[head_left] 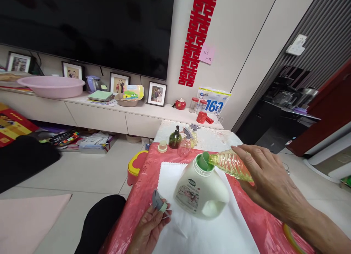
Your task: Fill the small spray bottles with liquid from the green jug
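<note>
Writing: I read "160" on the blue-and-white pack (214,100) by the wall; the white jug (201,190) label is too small to read.
Surface: red cloth (137,210) with a white sheet (208,232) on the table — pale tiled floor beside.
Right hand (270,182): closed around a tilted bottle of yellow liquid (230,164), its mouth at the jug's green opening.
Left hand (149,228): fingers pinching a grey spray head (158,202) — just left of the jug.
</note>
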`<action>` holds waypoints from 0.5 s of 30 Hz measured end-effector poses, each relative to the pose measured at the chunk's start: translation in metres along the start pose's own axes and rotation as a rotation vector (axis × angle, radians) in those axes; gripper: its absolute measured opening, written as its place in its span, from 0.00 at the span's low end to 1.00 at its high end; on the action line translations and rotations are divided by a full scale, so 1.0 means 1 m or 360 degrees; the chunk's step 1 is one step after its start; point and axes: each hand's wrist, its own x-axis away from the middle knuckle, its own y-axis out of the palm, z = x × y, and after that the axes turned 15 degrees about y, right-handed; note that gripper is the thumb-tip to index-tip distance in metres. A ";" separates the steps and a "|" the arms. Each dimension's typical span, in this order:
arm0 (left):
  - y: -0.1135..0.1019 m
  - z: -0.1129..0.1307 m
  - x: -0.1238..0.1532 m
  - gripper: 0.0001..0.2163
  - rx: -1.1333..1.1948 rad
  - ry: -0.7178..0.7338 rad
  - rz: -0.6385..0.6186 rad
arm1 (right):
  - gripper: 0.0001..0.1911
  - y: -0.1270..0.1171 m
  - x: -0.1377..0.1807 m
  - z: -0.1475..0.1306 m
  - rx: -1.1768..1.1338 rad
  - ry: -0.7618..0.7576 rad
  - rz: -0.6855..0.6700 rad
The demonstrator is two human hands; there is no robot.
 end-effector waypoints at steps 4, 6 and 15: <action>0.001 0.000 0.000 0.16 -0.0007 0.0013 -0.0011 | 0.35 -0.004 -0.005 0.000 0.0052 -0.0025 0.0010; 0.002 0.001 0.000 0.16 -0.0017 0.0016 -0.0005 | 0.36 -0.005 -0.006 0.001 0.0079 -0.0034 0.0024; 0.004 0.002 0.001 0.17 -0.0016 0.0016 0.0016 | 0.32 -0.008 -0.007 0.005 0.0132 -0.0046 0.0026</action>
